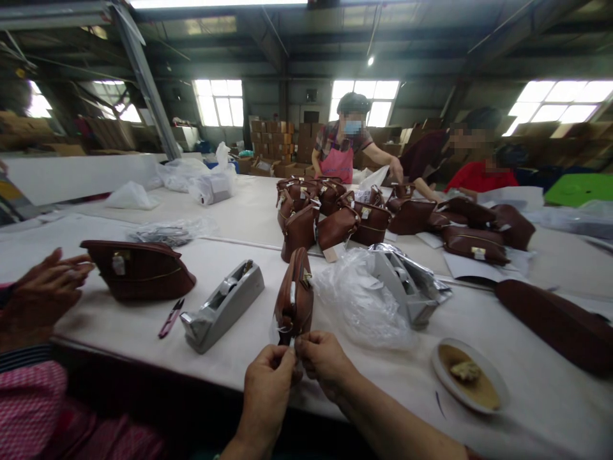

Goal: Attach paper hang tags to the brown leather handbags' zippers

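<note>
A brown leather bag [294, 291] with a zipper and a gold-coloured clasp stands end-on at the table's front edge. At its near end, my left hand [267, 386] is closed in a pinch on a small white strip [292, 343]. The fingertips of my right hand [326, 361] are also pinched together, right beside the strip and against the bag's end. What they hold is hidden. Left of the bag stands a grey tape dispenser [225, 306]. Crumpled clear plastic [361, 300] lies just to its right.
Pink-handled thread snips [171, 318] lie left, by another brown bag [138, 271] and a co-worker's hand [45, 291]. A second dispenser [407, 287] and a dish [495, 399] are right. Several bags [335, 214] stand ahead, with people [342, 144] behind.
</note>
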A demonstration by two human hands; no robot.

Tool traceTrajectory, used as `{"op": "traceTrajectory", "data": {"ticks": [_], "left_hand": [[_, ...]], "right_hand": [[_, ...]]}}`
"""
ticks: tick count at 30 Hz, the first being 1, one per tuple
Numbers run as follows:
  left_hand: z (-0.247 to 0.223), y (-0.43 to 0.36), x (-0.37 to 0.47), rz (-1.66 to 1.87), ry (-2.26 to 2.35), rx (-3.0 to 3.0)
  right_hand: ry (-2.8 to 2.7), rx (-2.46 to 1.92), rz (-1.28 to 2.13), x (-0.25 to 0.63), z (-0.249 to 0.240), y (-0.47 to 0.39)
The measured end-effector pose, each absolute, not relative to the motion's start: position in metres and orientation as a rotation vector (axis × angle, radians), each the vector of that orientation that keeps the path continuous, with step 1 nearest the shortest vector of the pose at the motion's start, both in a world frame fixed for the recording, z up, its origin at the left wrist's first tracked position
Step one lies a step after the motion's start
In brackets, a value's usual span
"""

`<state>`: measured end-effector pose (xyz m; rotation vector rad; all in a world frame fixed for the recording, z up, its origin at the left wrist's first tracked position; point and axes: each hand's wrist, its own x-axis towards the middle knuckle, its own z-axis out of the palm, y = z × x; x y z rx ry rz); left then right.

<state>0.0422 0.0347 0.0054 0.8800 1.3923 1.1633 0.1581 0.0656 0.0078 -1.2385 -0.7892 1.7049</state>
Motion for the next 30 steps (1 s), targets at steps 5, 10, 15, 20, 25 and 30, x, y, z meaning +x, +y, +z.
{"op": "traceTrajectory", "data": {"ticks": [5, 10, 15, 20, 25, 30], "left_hand": [[0.005, 0.033, 0.044, 1.136, 1.481, 0.973], [0.009, 0.032, 0.042, 1.138, 1.510, 0.976], [0.012, 0.031, 0.043, 1.121, 1.546, 1.041], [0.006, 0.032, 0.041, 1.126, 1.524, 1.027], [0.002, 0.033, 0.039, 1.122, 1.505, 0.932], [0.001, 0.033, 0.039, 1.064, 1.533, 0.975]], "right_hand": [[-0.809, -1.304, 1.724, 0.157, -0.001, 0.065], [-0.911, -1.390, 1.426, 0.165, 0.000, 0.061], [-1.029, -1.331, 1.380, 0.168, 0.008, 0.056], [-0.764, -1.165, 1.725, 0.157, 0.006, 0.059], [-0.517, -0.978, 1.933, 0.153, -0.003, 0.064], [-0.485, -0.973, 1.917, 0.150, -0.002, 0.065]]}}
